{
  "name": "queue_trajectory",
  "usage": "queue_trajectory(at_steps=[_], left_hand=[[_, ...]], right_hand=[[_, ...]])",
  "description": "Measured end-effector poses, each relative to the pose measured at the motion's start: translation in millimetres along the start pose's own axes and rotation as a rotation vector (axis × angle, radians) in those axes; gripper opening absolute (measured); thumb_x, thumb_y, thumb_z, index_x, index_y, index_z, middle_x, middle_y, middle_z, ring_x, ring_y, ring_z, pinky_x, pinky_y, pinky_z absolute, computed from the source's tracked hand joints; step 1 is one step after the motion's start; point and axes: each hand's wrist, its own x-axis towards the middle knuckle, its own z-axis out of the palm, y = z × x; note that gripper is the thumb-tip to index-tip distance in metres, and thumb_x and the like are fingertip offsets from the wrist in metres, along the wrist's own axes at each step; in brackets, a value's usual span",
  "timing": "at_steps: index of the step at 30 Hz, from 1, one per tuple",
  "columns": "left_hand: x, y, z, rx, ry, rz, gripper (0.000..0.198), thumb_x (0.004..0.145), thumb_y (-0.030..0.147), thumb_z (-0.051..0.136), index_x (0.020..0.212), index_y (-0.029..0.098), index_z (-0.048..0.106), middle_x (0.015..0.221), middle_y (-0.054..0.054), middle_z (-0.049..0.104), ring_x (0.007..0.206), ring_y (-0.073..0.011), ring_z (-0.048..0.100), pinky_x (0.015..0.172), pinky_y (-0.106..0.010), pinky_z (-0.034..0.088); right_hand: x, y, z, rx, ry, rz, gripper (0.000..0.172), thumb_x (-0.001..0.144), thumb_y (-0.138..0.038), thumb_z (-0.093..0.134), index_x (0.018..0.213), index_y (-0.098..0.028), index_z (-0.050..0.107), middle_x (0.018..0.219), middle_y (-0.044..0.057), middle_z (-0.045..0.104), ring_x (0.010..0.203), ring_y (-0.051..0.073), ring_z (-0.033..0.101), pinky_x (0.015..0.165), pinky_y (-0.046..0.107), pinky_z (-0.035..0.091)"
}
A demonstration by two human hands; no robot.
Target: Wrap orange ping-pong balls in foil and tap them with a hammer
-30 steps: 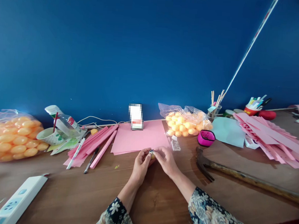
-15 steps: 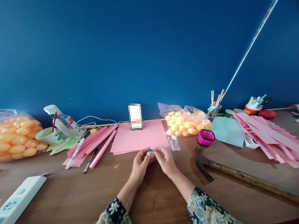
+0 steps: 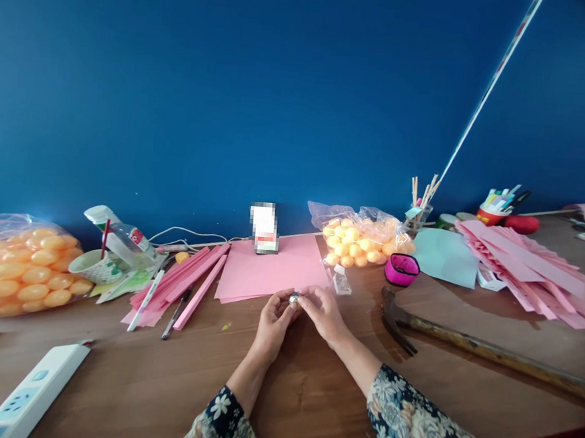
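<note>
Left hand (image 3: 272, 324) and right hand (image 3: 324, 316) pinch small shiny object (image 3: 294, 298), grip narrow, hammer (image 3: 488, 352) at 3 o'clock, hands practically unmoved since half a second ago.

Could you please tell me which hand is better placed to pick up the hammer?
Probably the right hand: it is nearer the hammer, which lies to its right. The left hand is farther off. Both hands are at a small shiny object.

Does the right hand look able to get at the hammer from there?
Probably yes: the hammer lies to the right of the right hand, with nothing visible between them. That hand would first have to leave the small shiny object it seems to share with the left hand.
</note>
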Motion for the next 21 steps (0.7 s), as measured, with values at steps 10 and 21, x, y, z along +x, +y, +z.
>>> queue_trajectory(at_steps=[10, 21], left_hand=[[-0.1, 0.1, 0.7, 0.004, 0.024, -0.017, 0.046, 0.070, 0.027, 0.065, 0.112, 0.013, 0.053, 0.102, -0.010, 0.066, 0.096, -0.0211, 0.061, 0.091, -0.037, 0.045], [-2.9, 3.9, 4.9, 0.119, 0.027, 0.029, 0.040, 0.068, 0.028, 0.067, 0.104, 0.015, 0.057, 0.102, -0.010, 0.066, 0.097, -0.0226, 0.061, 0.087, -0.035, 0.047]], right_hand=[[-0.3, 1.2, 0.7, -0.015, 0.012, -0.012, 0.016, 0.081, -0.033, 0.053, 0.085, -0.018, 0.059, 0.084, 0.004, 0.065, 0.080, 0.019, 0.061, 0.076, 0.032, 0.049], [-3.9, 3.5, 3.1, -0.086, 0.070, -0.037, 0.016, 0.082, -0.034, 0.051, 0.081, -0.019, 0.057, 0.078, 0.004, 0.063, 0.076, 0.019, 0.060, 0.072, 0.031, 0.048]])
